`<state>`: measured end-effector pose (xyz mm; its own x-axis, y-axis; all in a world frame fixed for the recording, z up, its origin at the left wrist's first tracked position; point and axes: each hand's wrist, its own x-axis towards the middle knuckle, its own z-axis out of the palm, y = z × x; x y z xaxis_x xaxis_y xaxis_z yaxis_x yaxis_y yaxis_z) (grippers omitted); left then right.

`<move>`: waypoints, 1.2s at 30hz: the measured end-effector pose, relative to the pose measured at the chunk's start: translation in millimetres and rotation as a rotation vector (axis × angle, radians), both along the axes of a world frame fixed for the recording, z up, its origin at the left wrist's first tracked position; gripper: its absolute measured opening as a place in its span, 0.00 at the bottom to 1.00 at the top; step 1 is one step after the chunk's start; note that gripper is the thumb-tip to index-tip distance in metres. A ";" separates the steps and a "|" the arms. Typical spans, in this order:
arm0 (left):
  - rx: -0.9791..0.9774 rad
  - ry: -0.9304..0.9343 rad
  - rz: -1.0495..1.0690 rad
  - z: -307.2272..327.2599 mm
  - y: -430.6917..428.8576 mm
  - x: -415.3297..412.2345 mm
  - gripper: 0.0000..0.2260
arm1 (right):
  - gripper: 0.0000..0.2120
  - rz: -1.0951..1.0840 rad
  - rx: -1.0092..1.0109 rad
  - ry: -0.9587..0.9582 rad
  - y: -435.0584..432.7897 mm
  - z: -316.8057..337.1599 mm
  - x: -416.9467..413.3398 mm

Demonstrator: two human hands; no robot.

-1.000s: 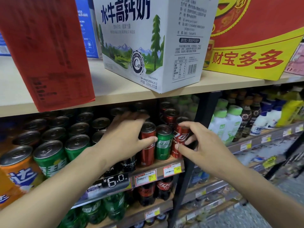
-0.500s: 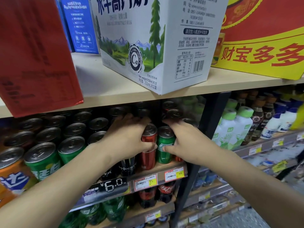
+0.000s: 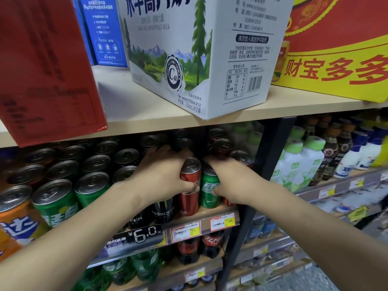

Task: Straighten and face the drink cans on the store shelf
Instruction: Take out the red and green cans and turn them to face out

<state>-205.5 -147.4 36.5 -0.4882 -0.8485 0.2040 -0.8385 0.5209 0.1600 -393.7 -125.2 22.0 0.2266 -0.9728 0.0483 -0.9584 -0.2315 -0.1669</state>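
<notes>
A slim red can (image 3: pixel 189 189) and a slim green can (image 3: pixel 209 193) stand side by side at the front of the can shelf (image 3: pixel 212 213). My left hand (image 3: pixel 165 173) wraps the red can from the left, thumb across its front. On the green can's right side lies my right hand (image 3: pixel 233 179), fingers over the top, hiding most of another red can (image 3: pixel 227 201) beside it. Black Monster cans (image 3: pixel 163 213) stand under my left wrist. Green (image 3: pixel 55 204) and orange cans (image 3: pixel 15 219) fill the shelf's left part.
A white milk carton box (image 3: pixel 189 55) overhangs the wooden shelf (image 3: pixel 294 103) just above the cans, between a red box (image 3: pixel 46 66) and a yellow-red box (image 3: pixel 340 49). A black upright post (image 3: pixel 249 196) bounds the cans on the right. Bottles (image 3: pixel 302 162) fill the neighbouring bay.
My right hand left the right-hand red can and moved left onto the green can, closing around it. My left hand stayed on the slim red can. The view has moved closer.
</notes>
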 end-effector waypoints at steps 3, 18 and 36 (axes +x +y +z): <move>-0.001 0.030 -0.019 0.1 2.6 0.9 0.25 | 0.31 0.002 -0.059 0.028 2.9 -3.2 0.2; 0.011 0.244 -0.123 -0.8 27.6 14.1 0.32 | 0.33 -0.038 -0.123 0.016 39.2 2.1 -9.1; 0.204 0.970 -0.048 -9.8 89.0 48.8 0.30 | 0.24 -0.201 -0.020 -1.026 106.3 12.1 -30.4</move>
<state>-156.7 -58.3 26.7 -0.2221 -0.8953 0.3862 -0.2757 0.4376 0.8559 -424.0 -18.9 34.1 -0.0982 -0.9849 0.1427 -0.3804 -0.0954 -0.9199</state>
